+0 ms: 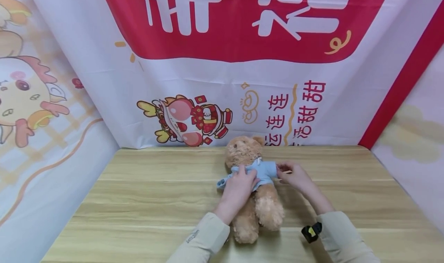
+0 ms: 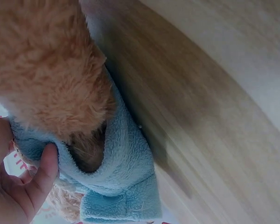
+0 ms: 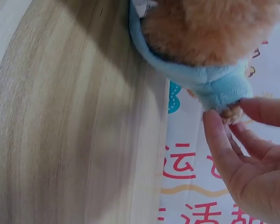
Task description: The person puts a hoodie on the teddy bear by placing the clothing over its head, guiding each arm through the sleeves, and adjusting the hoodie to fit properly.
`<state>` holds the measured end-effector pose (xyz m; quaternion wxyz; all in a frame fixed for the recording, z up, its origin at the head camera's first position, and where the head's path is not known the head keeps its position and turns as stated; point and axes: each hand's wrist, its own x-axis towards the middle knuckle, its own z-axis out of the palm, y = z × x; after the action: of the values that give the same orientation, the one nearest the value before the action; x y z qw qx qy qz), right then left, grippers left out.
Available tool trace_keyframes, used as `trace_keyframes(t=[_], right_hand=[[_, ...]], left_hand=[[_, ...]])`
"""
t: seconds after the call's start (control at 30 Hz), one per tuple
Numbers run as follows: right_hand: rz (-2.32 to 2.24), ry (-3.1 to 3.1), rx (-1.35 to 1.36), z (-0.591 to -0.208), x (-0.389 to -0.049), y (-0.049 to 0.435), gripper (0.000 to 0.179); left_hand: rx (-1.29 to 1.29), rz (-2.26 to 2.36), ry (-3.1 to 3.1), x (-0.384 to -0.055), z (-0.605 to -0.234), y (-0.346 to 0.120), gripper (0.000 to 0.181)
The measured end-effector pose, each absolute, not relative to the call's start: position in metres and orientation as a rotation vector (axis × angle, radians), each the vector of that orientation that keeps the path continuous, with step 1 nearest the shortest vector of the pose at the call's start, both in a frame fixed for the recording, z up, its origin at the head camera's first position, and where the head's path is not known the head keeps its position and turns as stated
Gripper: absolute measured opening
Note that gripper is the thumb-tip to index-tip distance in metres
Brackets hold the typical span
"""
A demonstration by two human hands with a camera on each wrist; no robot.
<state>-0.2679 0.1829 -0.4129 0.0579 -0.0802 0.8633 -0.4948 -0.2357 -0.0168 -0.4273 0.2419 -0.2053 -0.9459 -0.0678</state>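
Observation:
A brown teddy bear [image 1: 243, 153] lies on its back on the table, its head toward the far edge. It has on a light blue shirt [image 1: 266, 170]. My left hand [image 1: 240, 184] lies over the bear's front and pinches the shirt near its hem, thumb on the cloth in the left wrist view. At the bear's other side, my right hand [image 1: 295, 175] holds the end of the shirt sleeve [image 3: 224, 88] between thumb and fingers. A bit of the bear's brown paw [image 3: 231, 113] shows at the cuff. The other sleeve [image 1: 221, 183] sticks out beside my left hand.
The wooden table [image 1: 149, 201] runs out to both sides of the bear. Behind it hangs a white and red cloth [image 1: 222, 74] with printed characters, meeting the far edge. A printed sheet [image 1: 45, 147] covers the left side. A black wrist device [image 1: 311, 232] sits by the right sleeve.

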Motion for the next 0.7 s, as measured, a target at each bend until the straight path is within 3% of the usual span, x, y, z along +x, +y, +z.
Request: trace_keyframes(t=[0.27, 0.57, 0.7], right_hand=[[-1.385, 2.87, -0.116, -0.417, -0.274, 0.179, 0.011], [-1.341, 2.916, -0.02, -0.428, -0.298, 0.19, 0.016], [-1.397, 2.844, -0.032, -0.427, -0.298, 0.193, 0.029]], left_hand=[[-0.569, -0.161, -2.582, -0.235, -0.427, -0.017, 0.022], [-0.62, -0.091, -2.558, -0.234, -0.428, -0.009, 0.022], [-0.592, -0.092, -2.56, -0.233, -0.429, -0.007, 0.021]])
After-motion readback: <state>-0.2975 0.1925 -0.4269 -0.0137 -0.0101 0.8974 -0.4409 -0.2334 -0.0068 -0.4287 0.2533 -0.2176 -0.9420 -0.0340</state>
